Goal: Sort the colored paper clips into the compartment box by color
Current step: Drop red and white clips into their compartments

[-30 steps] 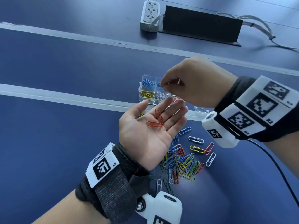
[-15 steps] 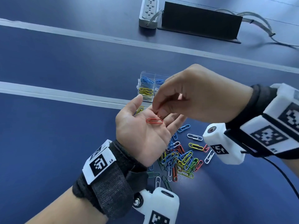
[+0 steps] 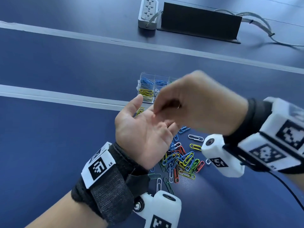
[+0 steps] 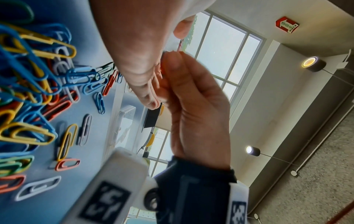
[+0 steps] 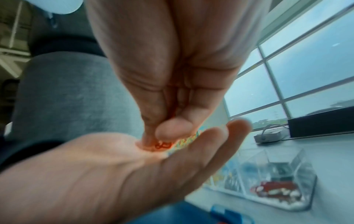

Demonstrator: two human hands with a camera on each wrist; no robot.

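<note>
My left hand [image 3: 144, 130] is held palm up above the table, fingers straight. My right hand [image 3: 194, 106] reaches down onto that palm and its thumb and fingertips pinch a red paper clip [image 5: 162, 144] lying there. In the head view the right hand hides the clip. Below both hands a pile of mixed coloured paper clips [image 3: 181, 162] lies on the blue table. The clear compartment box [image 3: 148, 88] stands beyond my hands, with blue and yellow clips in its left compartments; the right wrist view shows red clips [image 5: 275, 189] in one compartment.
A white power strip [image 3: 148, 13] and a black stand [image 3: 199, 22] with cables sit at the far side of the table. Loose clips [image 3: 195, 138] are scattered around the pile. Pale stripes cross the blue tabletop [image 3: 57, 145].
The right hand came from over the box down onto the left palm. Two red clips lay on the palm a second ago; now the palm's visible part is bare and the right fingers pinch red.
</note>
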